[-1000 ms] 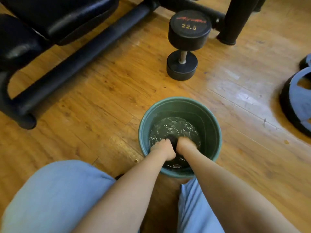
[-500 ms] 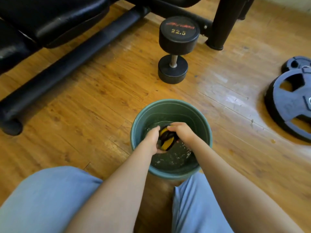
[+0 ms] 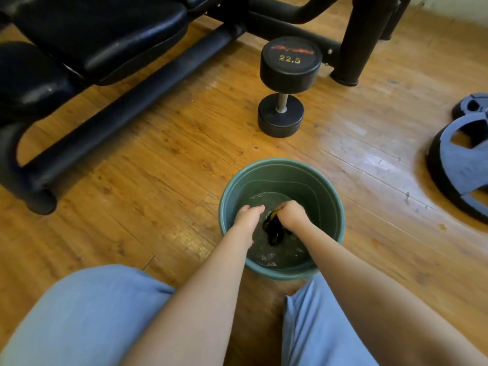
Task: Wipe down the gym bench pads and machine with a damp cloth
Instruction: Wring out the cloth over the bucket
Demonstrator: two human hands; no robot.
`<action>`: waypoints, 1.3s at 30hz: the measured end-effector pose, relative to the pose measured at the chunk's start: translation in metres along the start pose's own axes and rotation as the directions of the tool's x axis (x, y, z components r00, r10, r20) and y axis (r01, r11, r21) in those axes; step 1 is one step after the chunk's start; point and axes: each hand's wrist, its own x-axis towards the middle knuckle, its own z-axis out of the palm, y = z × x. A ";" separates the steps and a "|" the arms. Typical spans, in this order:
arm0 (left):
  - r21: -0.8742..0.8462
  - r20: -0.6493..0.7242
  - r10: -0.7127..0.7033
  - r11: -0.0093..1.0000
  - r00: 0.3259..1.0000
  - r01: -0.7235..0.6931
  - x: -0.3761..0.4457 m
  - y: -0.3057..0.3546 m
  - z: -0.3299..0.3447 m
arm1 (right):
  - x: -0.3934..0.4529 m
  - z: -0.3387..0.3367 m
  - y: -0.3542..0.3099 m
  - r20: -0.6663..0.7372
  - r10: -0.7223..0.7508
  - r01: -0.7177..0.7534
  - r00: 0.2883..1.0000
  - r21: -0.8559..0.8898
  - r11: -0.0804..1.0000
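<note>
Kneeling at a green bucket [image 3: 330, 180] on the wooden floor [image 3: 158, 159], the person has both hands inside it, above shallow water [image 3: 280, 256]. The right hand [image 3: 291, 215] is curled round the top of a dark cloth [image 3: 274, 229] with a yellow patch; the cloth hangs from that grip down to the water, towards the middle of the bucket. The left hand [image 3: 248, 215] is beside it, just left of the cloth, fingers fairly straight and pointing right; it holds nothing, and whether its fingertips touch the cloth cannot be told.

The bucket stands between the person's knees [image 3: 87, 313], which are in light blue trousers at the near edge of the floor.

Towards the far left corner of the floor stands the bench: a black seat pad [image 3: 105, 30], a second pad [image 3: 29, 77] to its left, and a black tubular frame [image 3: 126, 109] running diagonally beneath them. Both pads are well apart from the cloth. A black upright [image 3: 356, 43] of the machine stands at the far edge, right of centre.

A dumbbell [image 3: 287, 83] marked 22.5 stands on end between bucket and upright. Weight plates [image 3: 462, 165] lie at the right edge of the floor.
</note>
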 end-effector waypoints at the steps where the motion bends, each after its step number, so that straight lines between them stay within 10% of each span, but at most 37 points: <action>1: -0.017 0.027 0.004 1.000 1.000 -0.004 0.001 0.000 -0.001 | -0.003 -0.007 -0.005 -0.045 0.037 -0.027 0.998 0.207 0.978; 4: -0.102 0.090 -0.044 0.993 0.995 0.053 0.000 0.003 0.003 | -0.020 -0.027 -0.019 -0.020 0.131 -0.073 0.991 0.746 0.662; 7: -0.316 0.144 0.071 0.949 0.987 -0.022 -0.002 0.009 0.010 | -0.038 -0.038 -0.030 0.145 0.058 -0.156 0.988 0.929 0.337; 13: -0.281 0.014 0.162 0.948 0.987 -0.152 -0.004 0.014 0.026 | -0.048 -0.011 -0.041 -0.267 -0.082 0.207 0.960 0.487 0.848; 21: -0.094 -0.089 0.084 0.991 0.992 -0.093 -0.002 0.000 0.026 | -0.045 0.011 -0.030 -0.316 0.031 0.154 0.948 0.544 0.825; 31: 0.379 -0.157 0.350 0.885 0.924 -0.270 0.001 -0.007 0.027 | -0.025 0.016 -0.017 -0.171 0.163 -0.025 0.972 0.612 0.791; 35: 0.387 -0.133 0.235 0.907 0.963 -0.168 0.008 -0.010 0.030 | -0.018 0.020 -0.005 -0.291 0.114 0.017 0.950 0.414 0.910; 39: 0.263 -0.224 0.112 0.963 0.968 -0.051 0.007 -0.004 0.021 | -0.007 0.031 0.003 -0.047 0.168 -0.163 0.985 0.101 0.982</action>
